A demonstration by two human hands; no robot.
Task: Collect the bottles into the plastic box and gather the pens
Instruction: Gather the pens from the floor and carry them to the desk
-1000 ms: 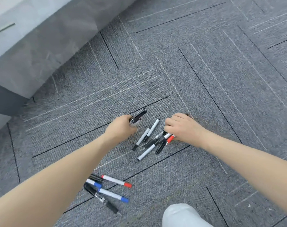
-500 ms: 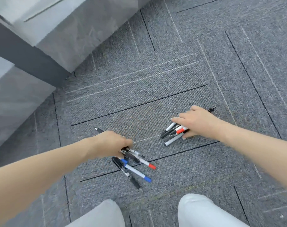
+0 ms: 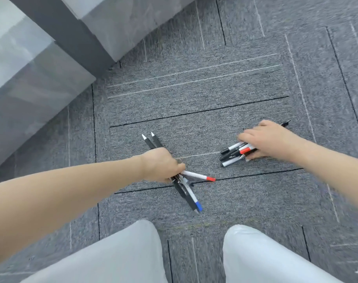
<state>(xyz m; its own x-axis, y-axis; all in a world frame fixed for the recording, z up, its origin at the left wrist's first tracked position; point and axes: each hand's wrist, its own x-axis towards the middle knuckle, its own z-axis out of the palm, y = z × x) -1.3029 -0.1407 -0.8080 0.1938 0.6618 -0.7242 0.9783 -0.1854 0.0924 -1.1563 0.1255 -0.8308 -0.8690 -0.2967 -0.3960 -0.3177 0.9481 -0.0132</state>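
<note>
A single head-worn camera looks steeply down at the carpet floor [image 3: 194,111] from close above. Both forearms and the wearer's knees [image 3: 266,256] fill the lower frame.

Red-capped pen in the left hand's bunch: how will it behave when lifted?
The red-capped pen splays sideways from the other pens in the left hand, gripped only near one end, so it may pivot or slip out. It looks stiff and light. Its round barrel would probably roll little on the carpet.
</note>
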